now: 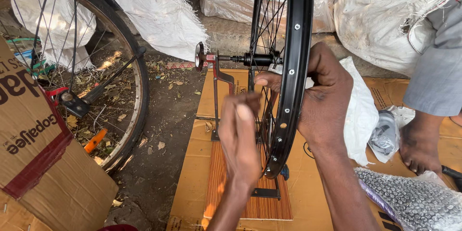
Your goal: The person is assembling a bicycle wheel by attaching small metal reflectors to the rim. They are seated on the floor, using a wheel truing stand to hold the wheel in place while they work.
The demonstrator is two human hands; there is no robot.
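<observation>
Both hands [284, 115] on black wheel rim [293, 67]

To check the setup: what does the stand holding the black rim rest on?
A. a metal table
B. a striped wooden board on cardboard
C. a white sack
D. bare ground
B: the stand with the black rim sits on a striped wooden board, which lies on flat cardboard.

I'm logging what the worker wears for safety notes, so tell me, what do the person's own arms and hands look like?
Both forearms are bare, with no sleeves in view. The left hand and the right hand wear no gloves, and no rings, watch or bands show. The fingers are uncovered, with short nails. The grey sleeve at the right edge lies apart from these two arms.
</observation>
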